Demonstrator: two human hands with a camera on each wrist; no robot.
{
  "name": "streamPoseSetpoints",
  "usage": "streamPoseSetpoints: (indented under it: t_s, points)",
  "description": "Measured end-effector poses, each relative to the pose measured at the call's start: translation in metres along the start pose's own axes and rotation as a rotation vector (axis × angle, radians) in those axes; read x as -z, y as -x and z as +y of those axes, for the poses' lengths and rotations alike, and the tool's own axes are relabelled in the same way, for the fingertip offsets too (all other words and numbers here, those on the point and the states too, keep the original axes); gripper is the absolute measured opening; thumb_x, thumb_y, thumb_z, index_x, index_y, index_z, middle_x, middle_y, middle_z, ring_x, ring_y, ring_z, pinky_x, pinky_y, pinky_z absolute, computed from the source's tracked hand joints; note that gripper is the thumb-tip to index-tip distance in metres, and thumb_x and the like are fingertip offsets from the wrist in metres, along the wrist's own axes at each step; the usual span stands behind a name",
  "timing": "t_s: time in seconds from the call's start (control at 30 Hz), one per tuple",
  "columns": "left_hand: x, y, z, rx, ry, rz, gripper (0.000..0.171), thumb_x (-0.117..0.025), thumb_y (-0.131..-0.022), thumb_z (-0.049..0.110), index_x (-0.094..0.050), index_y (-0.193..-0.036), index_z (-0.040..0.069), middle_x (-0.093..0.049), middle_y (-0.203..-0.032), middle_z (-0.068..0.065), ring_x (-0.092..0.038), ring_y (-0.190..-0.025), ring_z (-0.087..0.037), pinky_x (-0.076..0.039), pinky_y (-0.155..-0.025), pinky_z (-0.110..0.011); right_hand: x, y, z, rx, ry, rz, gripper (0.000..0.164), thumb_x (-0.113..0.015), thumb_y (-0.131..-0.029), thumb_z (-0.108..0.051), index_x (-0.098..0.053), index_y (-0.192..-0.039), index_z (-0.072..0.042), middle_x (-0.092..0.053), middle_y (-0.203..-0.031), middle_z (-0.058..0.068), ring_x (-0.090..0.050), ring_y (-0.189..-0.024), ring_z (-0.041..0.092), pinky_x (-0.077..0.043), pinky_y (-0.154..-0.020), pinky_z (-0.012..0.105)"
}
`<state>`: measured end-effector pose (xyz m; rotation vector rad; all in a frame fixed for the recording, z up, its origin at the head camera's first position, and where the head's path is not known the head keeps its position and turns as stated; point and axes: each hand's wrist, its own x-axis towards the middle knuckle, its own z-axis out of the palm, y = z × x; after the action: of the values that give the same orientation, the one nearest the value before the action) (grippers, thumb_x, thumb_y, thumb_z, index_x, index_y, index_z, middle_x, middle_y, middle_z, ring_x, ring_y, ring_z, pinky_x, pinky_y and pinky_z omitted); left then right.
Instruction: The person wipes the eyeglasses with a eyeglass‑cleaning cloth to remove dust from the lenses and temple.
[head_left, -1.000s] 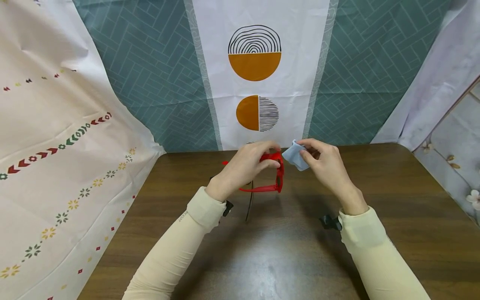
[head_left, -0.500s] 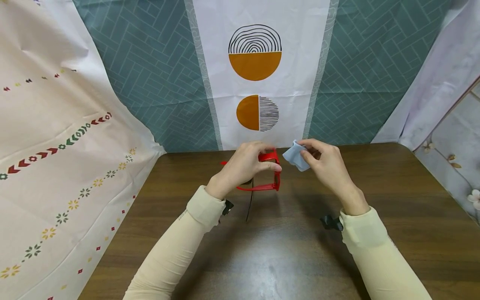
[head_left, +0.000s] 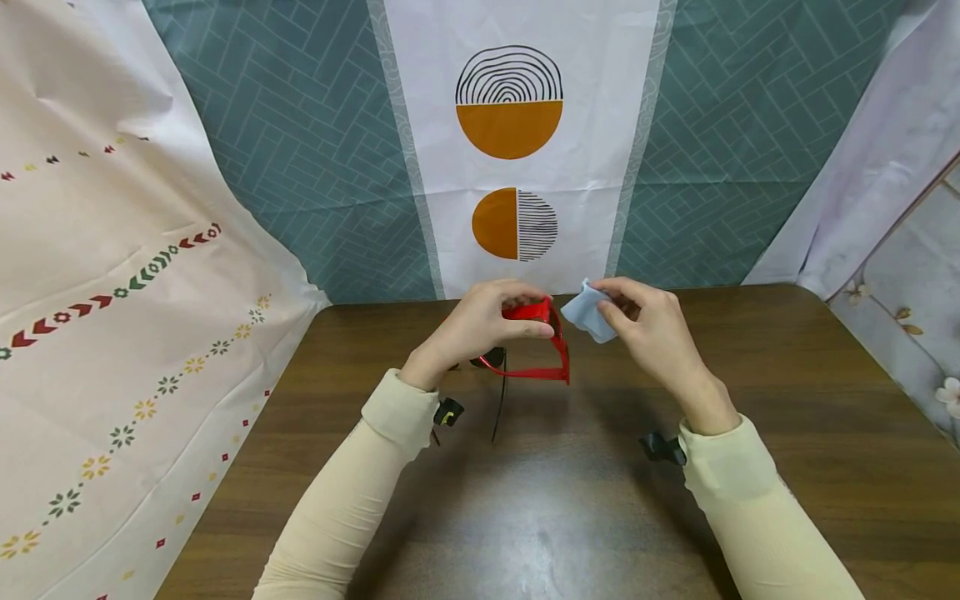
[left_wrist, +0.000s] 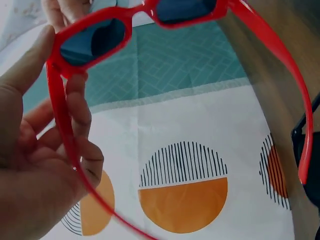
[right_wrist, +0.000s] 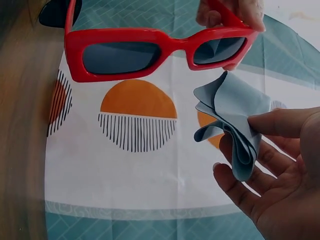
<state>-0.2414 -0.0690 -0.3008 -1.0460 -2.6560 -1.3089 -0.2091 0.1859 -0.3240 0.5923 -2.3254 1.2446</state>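
Observation:
Red-framed sunglasses with dark lenses are held up over the table, their arms unfolded. My left hand pinches them by the corner where one arm meets the frame, the thumb on one side and fingers on the other, as the left wrist view shows. My right hand pinches a folded light-blue cloth between thumb and fingers. In the right wrist view the cloth hangs in loose folds just below one lens, and a small gap seems to separate them.
Behind the left hand, a second pair of dark glasses with thin black arms lies on the brown wooden table, partly hidden. A patterned teal and white cloth hangs along the table's far edge.
The left hand has shifted slightly left and turned the red sunglasses, so more of their front rim shows. The right hand and the cloth have hardly moved.

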Motion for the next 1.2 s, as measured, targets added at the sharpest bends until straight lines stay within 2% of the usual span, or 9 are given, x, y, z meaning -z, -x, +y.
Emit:
streamPoseSetpoints:
  t_s: [0.2, 0.43, 0.63, 0.8, 0.93, 1.07, 1.2]
  points:
    - [0.004, 0.001, -0.004, -0.013, 0.121, -0.054, 0.048, -0.082, -0.093, 0.022, -0.067, -0.136, 0.006, -0.071, -0.112, 0.000, -0.067, -0.097, -0.017, -0.056, -0.087, -0.036, 0.001, 0.001, -0.004, -0.004, -0.012, -0.001, 0.026, -0.071, -0.097, 0.001, -0.073, -0.122, 0.001, -0.073, -0.101, 0.017, -0.060, -0.076, 0.025, -0.048, -0.066, 0.015]
    - [0.007, 0.001, -0.001, 0.019, 0.134, -0.066, 0.052, -0.085, -0.090, 0.019, -0.067, -0.136, 0.006, -0.066, -0.121, -0.004, -0.065, -0.103, -0.021, -0.056, -0.089, -0.033, 0.002, 0.001, -0.005, 0.008, -0.006, 0.007, 0.025, -0.071, -0.096, 0.001, -0.073, -0.121, 0.001, -0.074, -0.100, 0.016, -0.059, -0.075, 0.024, -0.046, -0.065, 0.014]
    - [0.008, 0.001, -0.002, 0.002, 0.148, -0.043, 0.045, -0.084, -0.090, 0.019, -0.071, -0.132, 0.009, -0.067, -0.116, -0.002, -0.063, -0.101, -0.020, -0.055, -0.084, -0.033, 0.002, 0.001, -0.004, 0.041, 0.017, 0.018, 0.024, -0.071, -0.096, 0.004, -0.074, -0.120, 0.001, -0.073, -0.096, 0.013, -0.058, -0.072, 0.021, -0.045, -0.063, 0.016]
    - [0.007, 0.004, -0.006, -0.010, 0.288, -0.051, 0.041, -0.081, -0.093, 0.013, -0.069, -0.132, 0.008, -0.072, -0.113, -0.005, -0.068, -0.095, -0.026, -0.057, -0.085, -0.041, 0.003, 0.002, -0.006, 0.073, 0.021, 0.037, 0.024, -0.071, -0.095, 0.005, -0.074, -0.119, 0.001, -0.072, -0.093, 0.012, -0.057, -0.070, 0.018, -0.045, -0.063, 0.016]
    - [0.007, 0.007, -0.010, -0.015, 0.412, -0.049, 0.040, -0.077, -0.095, 0.009, -0.067, -0.133, 0.006, -0.072, -0.117, -0.013, -0.068, -0.100, -0.031, -0.058, -0.089, -0.048, 0.005, 0.003, -0.010, 0.085, 0.020, 0.051, 0.025, -0.071, -0.095, 0.006, -0.074, -0.119, 0.001, -0.072, -0.093, 0.012, -0.057, -0.071, 0.015, -0.045, -0.064, 0.014]
    - [0.003, 0.007, -0.014, -0.050, 0.505, -0.049, 0.040, -0.074, -0.097, 0.008, -0.065, -0.135, 0.002, -0.070, -0.125, -0.015, -0.067, -0.108, -0.034, -0.057, -0.096, -0.046, 0.005, 0.005, -0.013, 0.092, 0.005, 0.075, 0.026, -0.071, -0.095, 0.006, -0.074, -0.119, 0.001, -0.072, -0.093, 0.012, -0.056, -0.073, 0.011, -0.045, -0.065, 0.013]
    - [-0.001, 0.007, -0.017, -0.066, 0.580, -0.043, 0.039, -0.070, -0.099, 0.008, -0.063, -0.138, 0.003, -0.069, -0.130, -0.012, -0.064, -0.114, -0.039, -0.055, -0.099, -0.042, 0.003, 0.005, -0.015, 0.102, -0.007, 0.131, 0.024, -0.071, -0.095, 0.006, -0.075, -0.118, 0.001, -0.072, -0.092, 0.013, -0.056, -0.075, 0.008, -0.044, -0.065, 0.013]
